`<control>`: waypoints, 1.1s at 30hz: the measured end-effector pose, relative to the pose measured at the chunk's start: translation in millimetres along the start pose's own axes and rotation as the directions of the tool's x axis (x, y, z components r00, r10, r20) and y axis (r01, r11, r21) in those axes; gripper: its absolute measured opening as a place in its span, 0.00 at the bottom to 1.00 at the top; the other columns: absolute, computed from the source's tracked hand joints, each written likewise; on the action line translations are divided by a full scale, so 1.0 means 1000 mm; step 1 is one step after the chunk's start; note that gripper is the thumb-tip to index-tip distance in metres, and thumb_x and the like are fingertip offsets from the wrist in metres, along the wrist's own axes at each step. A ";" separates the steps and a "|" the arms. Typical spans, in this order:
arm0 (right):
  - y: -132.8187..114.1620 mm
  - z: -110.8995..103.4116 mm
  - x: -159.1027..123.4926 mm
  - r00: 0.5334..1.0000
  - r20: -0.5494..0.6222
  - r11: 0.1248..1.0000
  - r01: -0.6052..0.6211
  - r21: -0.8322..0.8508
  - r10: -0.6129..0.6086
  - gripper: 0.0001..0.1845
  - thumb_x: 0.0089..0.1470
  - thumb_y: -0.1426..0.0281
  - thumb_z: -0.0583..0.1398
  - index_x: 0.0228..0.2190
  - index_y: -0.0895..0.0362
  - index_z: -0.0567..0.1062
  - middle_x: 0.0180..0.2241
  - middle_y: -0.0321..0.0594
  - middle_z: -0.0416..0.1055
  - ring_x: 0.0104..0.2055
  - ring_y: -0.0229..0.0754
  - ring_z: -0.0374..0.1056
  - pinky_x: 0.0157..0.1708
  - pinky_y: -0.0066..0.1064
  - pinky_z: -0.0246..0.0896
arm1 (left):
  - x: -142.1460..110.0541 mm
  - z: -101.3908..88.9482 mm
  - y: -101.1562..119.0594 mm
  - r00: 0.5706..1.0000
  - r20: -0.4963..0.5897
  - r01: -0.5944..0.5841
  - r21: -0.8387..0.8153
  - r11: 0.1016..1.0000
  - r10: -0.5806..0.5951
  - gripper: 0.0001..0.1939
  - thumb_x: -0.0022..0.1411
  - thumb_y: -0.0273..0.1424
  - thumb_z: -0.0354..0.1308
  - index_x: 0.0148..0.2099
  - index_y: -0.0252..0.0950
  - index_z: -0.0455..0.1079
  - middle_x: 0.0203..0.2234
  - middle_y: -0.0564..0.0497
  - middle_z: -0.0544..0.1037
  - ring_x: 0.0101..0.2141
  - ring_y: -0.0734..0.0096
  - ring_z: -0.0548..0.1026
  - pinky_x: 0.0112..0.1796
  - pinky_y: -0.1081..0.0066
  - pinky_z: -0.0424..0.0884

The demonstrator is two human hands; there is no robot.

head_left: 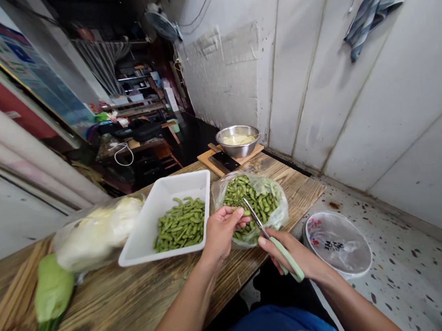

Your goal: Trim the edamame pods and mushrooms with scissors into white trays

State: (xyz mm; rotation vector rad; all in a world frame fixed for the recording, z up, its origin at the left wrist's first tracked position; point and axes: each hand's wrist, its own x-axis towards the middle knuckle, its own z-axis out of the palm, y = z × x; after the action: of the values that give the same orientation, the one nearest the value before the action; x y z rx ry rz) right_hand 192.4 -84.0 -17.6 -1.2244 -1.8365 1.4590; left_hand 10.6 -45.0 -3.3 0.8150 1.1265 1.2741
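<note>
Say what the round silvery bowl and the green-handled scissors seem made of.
The bowl: smooth metal, probably stainless steel; its grey wall shines. The scissors: glinting metal blades, likely steel; smooth handles, probably plastic, judging by their even pale green.

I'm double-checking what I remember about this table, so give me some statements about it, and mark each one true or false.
1. The right hand holds the scissors. True.
2. The left hand is empty. False: it holds a green pod between thumb and fingers.
3. The white tray stands to the left of the plastic bag of pods. True.
4. The metal bowl stands on the floor. False: it rests on the wooden board on the table.
5. The pale green squash lies inside the white tray. False: it lies on the table, outside the tray.
</note>
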 end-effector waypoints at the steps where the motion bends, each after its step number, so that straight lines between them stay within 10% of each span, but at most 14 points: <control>1: 0.000 -0.001 0.000 1.000 0.002 1.000 0.011 -0.011 -0.011 0.30 0.60 0.40 0.50 0.28 0.54 0.62 0.17 0.29 0.60 0.17 0.35 0.60 0.17 0.26 0.55 | 0.000 0.000 -0.001 1.000 -0.002 -0.005 0.003 1.000 0.005 0.23 0.40 0.42 0.76 0.30 0.32 0.70 0.21 0.51 0.79 0.26 0.69 0.80 0.31 0.72 0.74; 11: 0.001 0.001 -0.002 0.993 0.000 0.993 -0.118 0.032 0.118 0.29 0.57 0.40 0.53 0.27 0.53 0.62 0.14 0.28 0.58 0.13 0.35 0.59 0.12 0.24 0.50 | -0.002 0.000 -0.004 0.999 0.005 0.036 -0.030 0.999 -0.036 0.25 0.37 0.43 0.77 0.28 0.33 0.69 0.20 0.51 0.79 0.24 0.71 0.78 0.28 0.74 0.74; 18: -0.002 -0.004 -0.004 0.999 0.044 0.997 -0.012 0.073 0.009 0.33 0.58 0.38 0.49 0.33 0.56 0.65 0.21 0.30 0.62 0.20 0.34 0.62 0.22 0.27 0.61 | -0.003 -0.005 -0.001 0.999 0.031 0.024 -0.017 1.000 -0.024 0.28 0.44 0.39 0.74 0.47 0.33 0.76 0.29 0.51 0.80 0.28 0.72 0.79 0.30 0.73 0.76; 33: -0.003 -0.008 -0.003 0.998 0.054 0.999 -0.015 -0.036 0.017 0.28 0.60 0.43 0.53 0.28 0.55 0.63 0.18 0.28 0.60 0.16 0.32 0.60 0.16 0.22 0.54 | -0.007 -0.006 -0.006 0.999 0.036 -0.035 0.175 0.984 0.030 0.22 0.41 0.44 0.75 0.31 0.31 0.77 0.20 0.50 0.80 0.22 0.70 0.79 0.27 0.72 0.77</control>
State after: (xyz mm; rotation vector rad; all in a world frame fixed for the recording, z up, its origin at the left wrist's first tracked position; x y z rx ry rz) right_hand 198.8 -82.8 -12.0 -1.2299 -1.9002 1.4879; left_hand 6.9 -53.6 -9.0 0.9858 1.2152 1.1952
